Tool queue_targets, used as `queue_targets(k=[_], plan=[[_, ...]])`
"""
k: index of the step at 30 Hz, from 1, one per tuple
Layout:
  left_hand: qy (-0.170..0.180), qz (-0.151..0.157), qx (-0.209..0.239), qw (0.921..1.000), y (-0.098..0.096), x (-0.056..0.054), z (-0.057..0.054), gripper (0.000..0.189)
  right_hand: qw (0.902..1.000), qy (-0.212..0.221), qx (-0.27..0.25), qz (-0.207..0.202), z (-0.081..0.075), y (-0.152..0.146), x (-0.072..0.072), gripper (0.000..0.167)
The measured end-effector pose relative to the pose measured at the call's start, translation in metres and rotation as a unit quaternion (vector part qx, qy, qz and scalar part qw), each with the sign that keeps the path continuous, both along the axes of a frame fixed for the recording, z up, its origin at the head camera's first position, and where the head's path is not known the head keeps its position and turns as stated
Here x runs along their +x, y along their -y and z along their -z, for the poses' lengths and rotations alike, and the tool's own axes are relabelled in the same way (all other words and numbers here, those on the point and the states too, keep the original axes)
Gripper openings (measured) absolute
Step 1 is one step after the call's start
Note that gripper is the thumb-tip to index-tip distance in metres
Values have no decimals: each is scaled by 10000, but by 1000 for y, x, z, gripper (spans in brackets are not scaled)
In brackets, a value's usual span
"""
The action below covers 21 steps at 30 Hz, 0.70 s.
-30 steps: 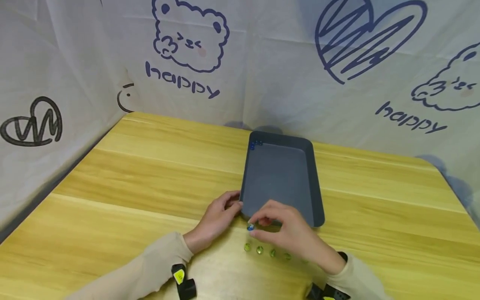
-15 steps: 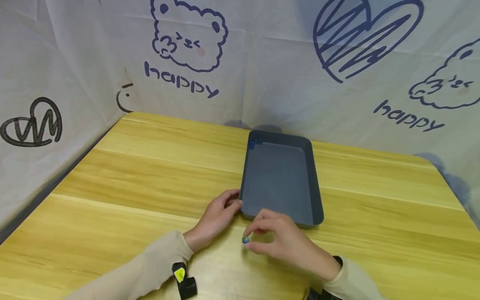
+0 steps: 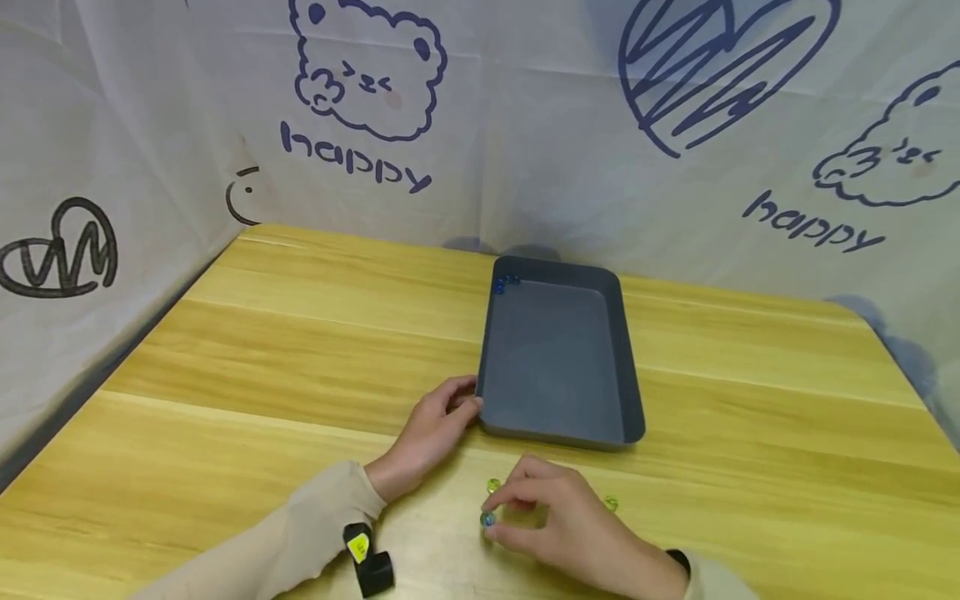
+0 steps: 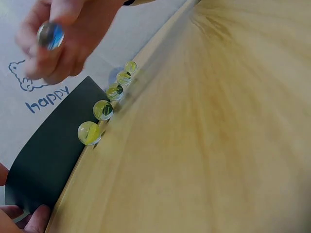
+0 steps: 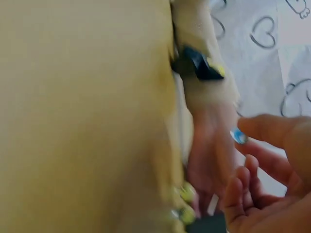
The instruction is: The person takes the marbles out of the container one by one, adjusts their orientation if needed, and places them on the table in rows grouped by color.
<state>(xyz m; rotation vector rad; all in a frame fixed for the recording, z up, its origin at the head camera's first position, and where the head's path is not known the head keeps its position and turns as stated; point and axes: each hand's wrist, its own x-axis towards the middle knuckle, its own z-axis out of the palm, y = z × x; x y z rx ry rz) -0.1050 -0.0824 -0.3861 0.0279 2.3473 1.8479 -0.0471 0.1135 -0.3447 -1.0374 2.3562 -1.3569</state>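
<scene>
My right hand [image 3: 573,525] pinches a clear glass marble with a blue swirl [image 3: 487,518] between thumb and index finger, above the table in front of the tray. The left wrist view shows that held marble [image 4: 50,35] in the air. Yellow-green marbles [image 4: 89,133] stand in a row along the tray's near side; from the head view my right hand covers some, leaving one [image 3: 492,485] to its left and another [image 3: 611,502] to its right. My left hand [image 3: 427,437] rests against the near left corner of the grey rectangular tray [image 3: 555,435], its fingers touching the wall.
Several dark blue marbles [image 3: 500,286] sit in the far left corner inside the tray. The wooden table [image 3: 315,333] reaches back to a white cloth [image 3: 525,167] with drawings, hung behind it and at the left.
My right hand has drawn back toward me from the tray's near edge, bringing the pinched marble along. The left hand stays at the tray. The head view has shifted slightly.
</scene>
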Motion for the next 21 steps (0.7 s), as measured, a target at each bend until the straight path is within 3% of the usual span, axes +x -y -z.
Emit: queue_targets(k=[4,9,21], plan=[[-11,-11,-60,10000,0,-2,-2,43,9991,331,-262,81,4,1,11,14],[-13,-59,-58,10000,0,-4,-2,42,9980,428,-357,286,11,0,18,14],[45,-38,175,9998,-2,-1,0,41,9904,1289,318,381,20,5,15,13]])
